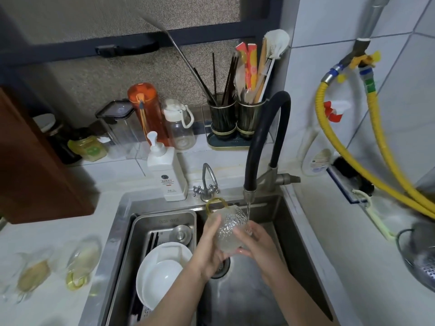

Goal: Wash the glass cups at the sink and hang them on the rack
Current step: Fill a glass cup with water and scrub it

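The left hand (213, 241) and the right hand (255, 243) are both closed around a textured glass cup (229, 229) with a yellow handle (215, 204), tilted over the sink (292, 231); water from the black faucet (266, 137) runs down beside the cup's right edge. A drain basket (164, 220) holding white bowls (162, 271) sits in the sink's left part; two more glass cups (58, 269) lie blurred on the counter (70, 208) to the left; a white soap dispenser (166, 170) stands behind the sink.

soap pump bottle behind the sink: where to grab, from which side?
Grip the soap bottle around its flat-sided rectangular body, below the pump head. Come from the front left, over the sink rim: the small tap stands close on its right, and jars crowd behind it.
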`<state>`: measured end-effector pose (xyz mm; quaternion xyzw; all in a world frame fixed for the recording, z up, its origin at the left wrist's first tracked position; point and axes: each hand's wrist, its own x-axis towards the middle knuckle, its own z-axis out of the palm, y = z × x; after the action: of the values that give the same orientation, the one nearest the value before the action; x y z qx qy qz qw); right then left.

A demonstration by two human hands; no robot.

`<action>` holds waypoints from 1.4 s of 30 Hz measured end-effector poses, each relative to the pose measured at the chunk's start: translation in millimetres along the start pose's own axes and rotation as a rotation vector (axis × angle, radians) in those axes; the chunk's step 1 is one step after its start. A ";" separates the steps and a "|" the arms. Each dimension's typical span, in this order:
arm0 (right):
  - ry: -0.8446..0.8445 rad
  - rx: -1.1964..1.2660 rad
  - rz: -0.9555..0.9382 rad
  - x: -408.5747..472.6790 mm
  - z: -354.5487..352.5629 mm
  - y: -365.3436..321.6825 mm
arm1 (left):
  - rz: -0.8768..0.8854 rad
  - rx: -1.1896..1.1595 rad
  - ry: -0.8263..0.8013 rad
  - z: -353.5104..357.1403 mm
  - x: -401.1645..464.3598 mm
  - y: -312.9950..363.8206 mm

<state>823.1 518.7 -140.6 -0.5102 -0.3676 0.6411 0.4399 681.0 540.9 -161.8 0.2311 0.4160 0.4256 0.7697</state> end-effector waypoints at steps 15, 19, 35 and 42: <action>0.050 -0.189 -0.024 14.8 -13.6 -1.9 | 0.275 0.466 0.261 19.4 8.2 17.5; 0.040 -0.155 -0.084 23.8 -21.7 -18.6 | 0.156 0.445 0.179 31.9 14.5 24.7; -0.016 -0.047 -0.026 44.6 -21.3 -35.9 | 0.233 0.362 0.180 44.3 31.2 9.6; -0.158 -0.334 -0.139 38.0 -20.4 -34.7 | 0.148 0.231 0.198 31.7 35.2 12.0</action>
<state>846.1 566.8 -125.5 -0.4974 -0.5367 0.5775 0.3620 712.3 577.1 -151.6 0.3051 0.5176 0.4511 0.6599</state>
